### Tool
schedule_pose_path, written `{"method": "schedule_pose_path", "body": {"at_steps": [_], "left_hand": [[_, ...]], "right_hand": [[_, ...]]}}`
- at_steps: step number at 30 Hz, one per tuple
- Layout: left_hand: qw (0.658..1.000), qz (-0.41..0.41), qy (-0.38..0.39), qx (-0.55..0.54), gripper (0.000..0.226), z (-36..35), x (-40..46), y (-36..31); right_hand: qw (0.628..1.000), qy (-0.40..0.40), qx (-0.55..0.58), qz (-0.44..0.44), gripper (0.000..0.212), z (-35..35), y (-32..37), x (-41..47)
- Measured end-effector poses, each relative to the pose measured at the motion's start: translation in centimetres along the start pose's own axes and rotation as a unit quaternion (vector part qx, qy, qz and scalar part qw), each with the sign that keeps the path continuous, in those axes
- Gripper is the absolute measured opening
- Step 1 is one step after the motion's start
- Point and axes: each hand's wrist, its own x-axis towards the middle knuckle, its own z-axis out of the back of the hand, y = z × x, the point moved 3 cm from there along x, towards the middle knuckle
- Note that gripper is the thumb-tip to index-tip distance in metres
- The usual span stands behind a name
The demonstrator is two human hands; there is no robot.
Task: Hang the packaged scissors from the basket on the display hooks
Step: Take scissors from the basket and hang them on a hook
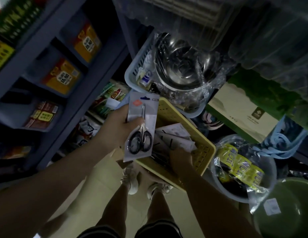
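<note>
Bare forearms reached up from the lower frame. At centre, the left hand gripped one scissors pack, while the right hand dug into the yellow basket, grasp unclear. No display hooks showed; hanging seemingly remained undone.

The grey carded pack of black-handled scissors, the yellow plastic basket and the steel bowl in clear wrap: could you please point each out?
Grey carded pack of black-handled scissors [141, 124]: head view, card centre.
Yellow plastic basket [204, 152]: head view, right wall.
Steel bowl in clear wrap [182, 66]: head view, inner base.
</note>
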Motion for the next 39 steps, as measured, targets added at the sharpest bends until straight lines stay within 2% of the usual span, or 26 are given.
{"method": "schedule_pose_path", "body": {"at_steps": [2,5,7,8,10,13,16,19,22,24,26,29,31,32,33,35,36,39], "left_hand": [[0.999,-0.019,-0.013,0.032,0.030,1.2,-0.2,0.2],[0.998,-0.023,-0.022,0.059,0.035,2.6,-1.0,0.0],[0.996,-0.020,-0.043,0.074,0.026,3.2,-1.6,-0.8],[0.995,-0.022,-0.055,0.083,0.022,3.4,-2.0,-1.6],[0.993,-0.051,-0.046,0.095,0.026,3.5,-2.7,-3.5],[0.991,-0.104,0.004,0.089,0.037,3.9,-3.5,-7.4],[0.990,-0.139,0.013,0.033,0.034,4.7,-4.7,-12.0],[0.982,-0.173,0.035,-0.065,0.022,6.0,-6.2,-16.2],[0.965,-0.228,0.072,-0.110,0.007,7.2,-7.6,-19.3],[0.956,-0.264,0.091,-0.093,0.017,7.9,-8.4,-20.5],[0.948,-0.293,0.093,-0.077,0.019,9.0,-8.6,-21.8],[0.938,-0.327,0.082,-0.087,0.025,11.1,-8.5,-24.4],[0.928,-0.346,0.089,-0.101,0.031,12.0,-8.4,-26.8],[0.928,-0.348,0.093,-0.101,0.032,11.9,-8.1,-27.3],[0.925,-0.352,0.096,-0.103,0.030,11.9,-7.9,-28.2],[0.919,-0.368,0.099,-0.105,0.028,11.8,-7.9,-30.4],[0.916,-0.374,0.096,-0.112,0.031,11.7,-7.8,-31.7],[0.910,-0.379,0.071,-0.154,0.030,11.8,-7.6,-35.9]], "right_hand": [[1.000,-0.006,0.018,-0.006,0.026,1.3,0.5,-0.8],[0.981,-0.005,0.193,-0.014,0.026,5.0,1.2,-4.1],[0.942,-0.061,0.329,-0.028,0.022,8.3,1.7,-7.7],[0.925,-0.093,0.367,-0.022,0.018,10.1,2.1,-9.8],[0.905,-0.176,0.387,0.018,0.029,13.9,3.7,-13.7],[0.894,-0.257,0.360,0.077,0.048,18.9,7.4,-17.5],[0.905,-0.339,0.234,0.105,0.060,21.8,11.7,-19.9],[0.910,-0.393,0.123,0.057,0.076,23.0,15.2,-22.0],[0.899,-0.436,0.036,0.019,0.078,23.6,18.0,-23.6],[0.880,-0.474,-0.024,0.013,0.081,24.1,19.4,-24.6],[0.870,-0.491,-0.025,0.028,0.082,25.4,19.9,-26.1],[0.852,-0.507,0.094,0.093,0.079,28.3,19.4,-28.7],[0.796,-0.545,0.232,0.124,0.082,31.3,18.8,-30.8],[0.772,-0.528,0.331,0.127,0.077,32.4,18.4,-31.4],[0.743,-0.491,0.434,0.137,0.064,33.6,18.3,-31.9],[0.674,-0.393,0.603,0.165,0.021,35.8,18.0,-32.2],[0.649,-0.365,0.643,0.179,0.011,37.0,18.1,-32.2],[0.618,-0.387,0.653,0.205,0.019,41.7,18.2,-32.0]]}}
